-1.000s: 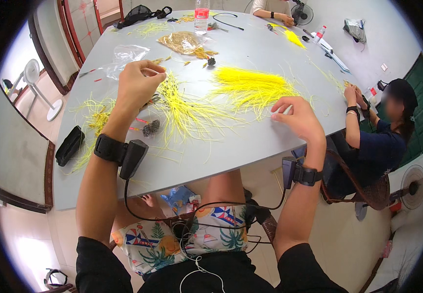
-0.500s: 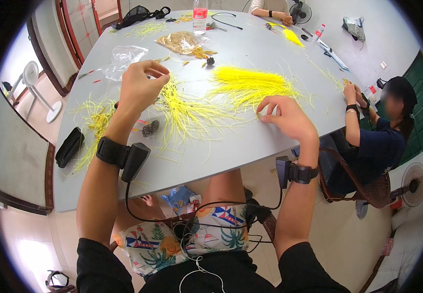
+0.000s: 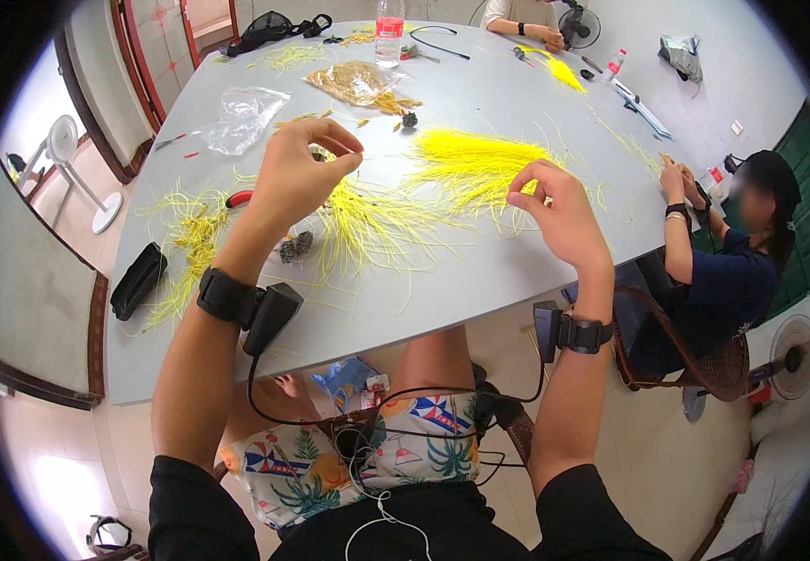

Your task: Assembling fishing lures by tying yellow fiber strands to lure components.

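Observation:
My left hand hovers over the left part of the table, thumb and forefinger tips together; whatever they pinch is too small to see. Below and beside it spreads a loose heap of yellow-green strands. At the right, my right hand is raised at the near edge of a thick bundle of bright yellow strands. Its thumb and forefinger also meet in a pinch, and I cannot make out a strand between them. A red-handled tool and a dark clump lie partly hidden by my left forearm.
A dark open case lies beside tangled strands at the left. Farther back are a crumpled clear bag, a bag of tan pieces and a water bottle. A co-worker sits at the right, another person beyond the far edge.
My left hand has moved right, uncovering the red-handled tool. My right hand has risen slightly, to the right, and its thumb and forefinger have closed together.

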`<state>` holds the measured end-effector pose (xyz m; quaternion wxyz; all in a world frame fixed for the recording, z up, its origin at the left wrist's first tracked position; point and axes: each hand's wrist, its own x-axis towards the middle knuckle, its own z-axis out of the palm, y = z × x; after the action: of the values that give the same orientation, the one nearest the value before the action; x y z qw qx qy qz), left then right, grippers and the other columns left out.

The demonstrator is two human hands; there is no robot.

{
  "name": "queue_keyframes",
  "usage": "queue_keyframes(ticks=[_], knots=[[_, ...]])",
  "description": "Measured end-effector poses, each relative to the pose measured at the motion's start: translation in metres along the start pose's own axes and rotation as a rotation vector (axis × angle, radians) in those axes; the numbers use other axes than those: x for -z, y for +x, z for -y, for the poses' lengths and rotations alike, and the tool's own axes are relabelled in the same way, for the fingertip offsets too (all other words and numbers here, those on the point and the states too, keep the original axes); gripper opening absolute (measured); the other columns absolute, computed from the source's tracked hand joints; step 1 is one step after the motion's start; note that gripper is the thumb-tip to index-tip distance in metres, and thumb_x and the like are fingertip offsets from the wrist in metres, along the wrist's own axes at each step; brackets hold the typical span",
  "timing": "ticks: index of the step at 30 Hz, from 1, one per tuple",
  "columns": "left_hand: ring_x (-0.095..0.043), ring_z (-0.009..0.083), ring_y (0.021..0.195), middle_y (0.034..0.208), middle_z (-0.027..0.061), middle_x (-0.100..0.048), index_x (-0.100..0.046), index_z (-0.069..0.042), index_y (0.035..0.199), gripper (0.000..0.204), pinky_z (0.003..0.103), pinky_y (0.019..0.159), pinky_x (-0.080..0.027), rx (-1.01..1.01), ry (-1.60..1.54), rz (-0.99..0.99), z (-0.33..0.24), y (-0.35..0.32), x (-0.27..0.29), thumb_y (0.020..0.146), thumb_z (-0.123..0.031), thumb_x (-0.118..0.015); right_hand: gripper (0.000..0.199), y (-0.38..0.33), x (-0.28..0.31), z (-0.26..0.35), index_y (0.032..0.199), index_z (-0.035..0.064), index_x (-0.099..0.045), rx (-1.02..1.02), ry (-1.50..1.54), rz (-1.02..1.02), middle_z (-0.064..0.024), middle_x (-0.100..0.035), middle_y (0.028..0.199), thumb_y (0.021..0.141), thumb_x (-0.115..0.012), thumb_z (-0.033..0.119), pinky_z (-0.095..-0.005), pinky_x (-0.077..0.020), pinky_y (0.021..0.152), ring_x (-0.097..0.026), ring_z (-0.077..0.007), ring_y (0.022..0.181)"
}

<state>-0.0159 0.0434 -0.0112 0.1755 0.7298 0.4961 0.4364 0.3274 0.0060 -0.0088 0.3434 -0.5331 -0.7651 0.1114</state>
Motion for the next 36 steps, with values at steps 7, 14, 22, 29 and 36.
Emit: queue_keyframes(ticks=[7, 14, 22, 29, 36], knots=[[-0.067, 0.0070, 0.073, 0.098, 0.0062, -0.077, -0.079, -0.002, 0.101, 0.016, 0.024, 0.050, -0.052, 0.030, -0.135, 0.155, -0.012, -0.004, -0.003, 0.093, -0.017, -0.079, 0.008, 0.007, -0.002, -0.008, 0.099, -0.0001, -0.072, -0.061, 0.223, -0.194, -0.0100, -0.075, 0.094, 0.094, -0.074, 0.005, -0.0335, -0.0550, 0.069, -0.070, -0.0172, 0.076], [-0.067, 0.0053, 0.073, 0.096, 0.0055, -0.076, -0.079, -0.002, 0.102, 0.017, 0.023, 0.049, -0.052, 0.024, -0.155, 0.156, -0.012, -0.004, -0.004, 0.094, -0.017, -0.079, 0.015, 0.004, -0.005, -0.024, 0.107, 0.0052, -0.075, 0.021, 0.073, -0.208, -0.0106, -0.073, 0.114, 0.092, -0.074, 0.003, -0.0366, -0.0584, 0.086, -0.071, -0.0242, 0.106], [-0.065, 0.0047, 0.070, 0.095, 0.0053, -0.076, -0.079, -0.002, 0.102, 0.017, 0.023, 0.049, -0.051, 0.033, -0.150, 0.168, -0.013, -0.005, -0.003, 0.094, -0.017, -0.079, 0.014, -0.003, 0.003, -0.011, 0.099, 0.0079, -0.080, 0.021, -0.111, 0.095, -0.0118, -0.062, 0.112, 0.085, -0.083, 0.011, -0.0403, -0.0532, 0.096, -0.064, -0.0278, 0.106], [-0.065, 0.0054, 0.069, 0.094, 0.0057, -0.076, -0.079, -0.003, 0.101, 0.016, 0.022, 0.050, -0.049, 0.012, -0.152, 0.175, -0.010, -0.004, -0.006, 0.093, -0.017, -0.079, 0.015, -0.005, -0.009, -0.020, 0.097, 0.0065, -0.078, -0.044, -0.132, 0.212, -0.0139, -0.057, 0.113, 0.088, -0.082, 0.018, -0.0408, -0.0468, 0.105, -0.057, -0.0321, 0.114], [-0.069, 0.0069, 0.076, 0.096, 0.0068, -0.077, -0.079, -0.003, 0.101, 0.017, 0.022, 0.056, -0.051, 0.010, -0.129, 0.191, -0.017, -0.006, -0.005, 0.093, -0.017, -0.079, 0.018, -0.011, 0.003, -0.017, 0.103, 0.0073, -0.074, 0.000, -0.035, 0.287, -0.0114, -0.053, 0.115, 0.096, -0.078, 0.023, -0.0384, -0.0450, 0.104, -0.054, -0.0285, 0.116]])
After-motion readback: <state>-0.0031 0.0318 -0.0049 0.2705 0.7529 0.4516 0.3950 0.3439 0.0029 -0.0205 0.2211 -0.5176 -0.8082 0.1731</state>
